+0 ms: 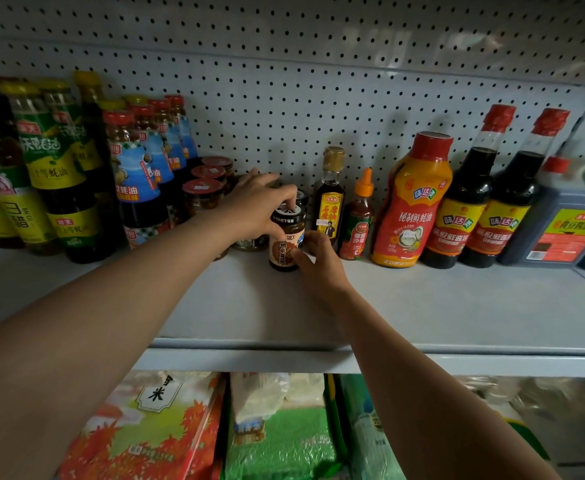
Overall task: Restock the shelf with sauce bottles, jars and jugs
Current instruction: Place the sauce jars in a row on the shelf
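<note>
Shelf [422,306] front bare; hands: left [254,206], right [317,258] grip jar [284,249]

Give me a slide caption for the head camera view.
Both hands, left hand and right hand, set a black-lidded sauce jar on the grey shelf among bottles.

Grocery shop aisle, condiment section. Grey metal shelf [422,306] with pegboard back panel [284,98]; sauce bottles [409,202] stand in rows by kind, same labels repeated, facing front. Lower level holds packed rice bags [152,427], probably for sale too, view there is dim
</note>
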Available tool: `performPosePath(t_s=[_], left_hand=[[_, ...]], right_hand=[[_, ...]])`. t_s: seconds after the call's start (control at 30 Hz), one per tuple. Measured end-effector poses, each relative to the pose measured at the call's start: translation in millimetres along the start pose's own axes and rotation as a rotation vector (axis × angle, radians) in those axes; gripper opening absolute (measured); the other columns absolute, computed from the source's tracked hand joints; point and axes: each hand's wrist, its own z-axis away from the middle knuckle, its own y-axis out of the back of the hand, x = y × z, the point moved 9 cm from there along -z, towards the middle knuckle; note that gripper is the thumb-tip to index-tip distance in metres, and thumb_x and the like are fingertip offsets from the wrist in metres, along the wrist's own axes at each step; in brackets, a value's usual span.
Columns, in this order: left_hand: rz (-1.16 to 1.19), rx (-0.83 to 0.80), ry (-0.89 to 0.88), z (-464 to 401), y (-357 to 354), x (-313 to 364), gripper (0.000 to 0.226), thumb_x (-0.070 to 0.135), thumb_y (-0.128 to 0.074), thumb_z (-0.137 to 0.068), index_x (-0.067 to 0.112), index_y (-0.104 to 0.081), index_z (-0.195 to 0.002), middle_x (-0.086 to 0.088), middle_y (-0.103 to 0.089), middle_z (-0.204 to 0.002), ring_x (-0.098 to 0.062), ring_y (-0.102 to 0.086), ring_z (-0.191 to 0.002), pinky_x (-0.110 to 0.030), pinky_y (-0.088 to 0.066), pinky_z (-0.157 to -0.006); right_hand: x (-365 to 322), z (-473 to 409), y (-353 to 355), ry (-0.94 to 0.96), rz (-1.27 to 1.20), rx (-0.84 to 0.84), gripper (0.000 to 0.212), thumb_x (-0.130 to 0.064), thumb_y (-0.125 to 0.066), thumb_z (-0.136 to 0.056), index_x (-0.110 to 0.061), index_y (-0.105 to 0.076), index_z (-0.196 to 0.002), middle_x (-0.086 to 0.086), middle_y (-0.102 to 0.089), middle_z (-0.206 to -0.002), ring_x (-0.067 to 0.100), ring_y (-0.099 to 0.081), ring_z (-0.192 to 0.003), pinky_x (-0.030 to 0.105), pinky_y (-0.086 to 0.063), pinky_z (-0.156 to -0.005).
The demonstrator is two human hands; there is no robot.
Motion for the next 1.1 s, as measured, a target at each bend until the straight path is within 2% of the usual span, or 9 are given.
performPosePath(t_s=[0.2, 0.37, 0.47, 0.57, 0.63, 0.7, 0.77, 0.9, 1.1], left_hand=[[-0.023, 0.042, -0.010, -3, 3, 3, 0.049, 0.034, -0.085, -0.071, 0.034, -0.053, -0.108, -0.003, -0.028, -0.158, -0.037, -0.006, -0.149, -0.056, -0.018, -0.116], [-0.062, 0.050, -0.018, -10, 2, 2, 0.050, 0.039, -0.085, -0.068, 0.038, -0.050, -0.103, -0.004, -0.036, -0.151, -0.037, -0.009, -0.147, -0.056, -0.020, -0.117], [-0.064, 0.056, -0.011, -14, 3, 3, 0.050, 0.039, -0.085, -0.068, 0.036, -0.051, -0.106, -0.006, -0.038, -0.149, -0.036, -0.012, -0.147, -0.052, -0.018, -0.117], [-0.074, 0.079, -0.010, -17, 6, 4, 0.052, 0.037, -0.084, -0.070, 0.032, -0.054, -0.112, -0.008, -0.042, -0.145, -0.031, -0.016, -0.145, -0.047, -0.017, -0.117], [-0.079, 0.088, -0.008, -17, 8, 7, 0.052, 0.034, -0.082, -0.074, 0.027, -0.055, -0.118, -0.007, -0.045, -0.143, -0.027, -0.018, -0.144, -0.043, -0.013, -0.118], [-0.084, 0.095, 0.000, -19, 11, 7, 0.052, 0.032, -0.081, -0.077, 0.025, -0.055, -0.121, -0.009, -0.044, -0.145, -0.027, -0.017, -0.144, -0.041, -0.010, -0.119], [-0.085, 0.091, 0.012, -22, 11, 6, 0.052, 0.031, -0.080, -0.078, 0.024, -0.055, -0.123, -0.010, -0.041, -0.148, -0.030, -0.014, -0.146, -0.042, -0.007, -0.119], [-0.084, 0.064, 0.055, -31, 4, -4, 0.053, 0.035, -0.082, -0.076, 0.031, -0.054, -0.121, -0.013, -0.030, -0.155, -0.038, -0.005, -0.149, -0.049, -0.010, -0.119], [-0.099, 0.065, 0.073, -43, -1, -5, 0.053, 0.037, -0.077, -0.081, 0.030, -0.052, -0.126, -0.017, -0.026, -0.158, -0.038, -0.003, -0.149, -0.047, -0.004, -0.120]], right_hand=[[-2, -2, -5, -0.005, 0.063, -0.040, 0.048, -0.026, -0.053, -0.104, -0.015, -0.035, -0.146, 0.008, -0.055, -0.144, 0.023, -0.050, -0.134, 0.047, -0.043, -0.110], [-7, -5, -15, -0.003, 0.092, -0.117, 0.053, -0.023, -0.046, -0.106, -0.017, -0.026, -0.155, 0.009, -0.047, -0.151, 0.026, -0.044, -0.139, 0.049, -0.038, -0.113], [-4, -7, -18, -0.005, 0.104, -0.124, 0.052, -0.034, -0.042, -0.104, -0.024, -0.029, -0.153, 0.008, -0.050, -0.148, 0.028, -0.048, -0.136, 0.055, -0.040, -0.111], [1, -12, -19, -0.009, 0.091, -0.106, 0.063, -0.053, -0.039, -0.094, -0.029, -0.032, -0.151, 0.005, -0.053, -0.147, 0.028, -0.050, -0.134, 0.056, -0.041, -0.109], [0, -10, -17, -0.013, 0.077, -0.099, 0.060, -0.049, -0.041, -0.100, -0.028, -0.029, -0.155, 0.004, -0.047, -0.153, 0.025, -0.044, -0.140, 0.052, -0.037, -0.114], [-1, -9, -13, -0.008, 0.046, -0.082, 0.056, -0.039, -0.043, -0.106, -0.025, -0.027, -0.158, 0.000, -0.041, -0.157, 0.020, -0.038, -0.145, 0.047, -0.034, -0.118], [1, -9, -11, -0.005, 0.040, -0.071, 0.056, -0.040, -0.043, -0.106, -0.027, -0.026, -0.158, -0.003, -0.039, -0.159, 0.016, -0.034, -0.146, 0.044, -0.032, -0.120], [4, -13, -11, 0.004, 0.064, -0.061, 0.056, -0.041, -0.043, -0.106, -0.030, -0.027, -0.158, -0.002, -0.039, -0.159, 0.019, -0.035, -0.146, 0.044, -0.033, -0.119], [6, -16, -10, 0.017, 0.103, -0.057, 0.052, -0.043, -0.040, -0.106, -0.034, -0.030, -0.156, -0.001, -0.042, -0.158, 0.022, -0.038, -0.145, 0.044, -0.035, -0.118]])
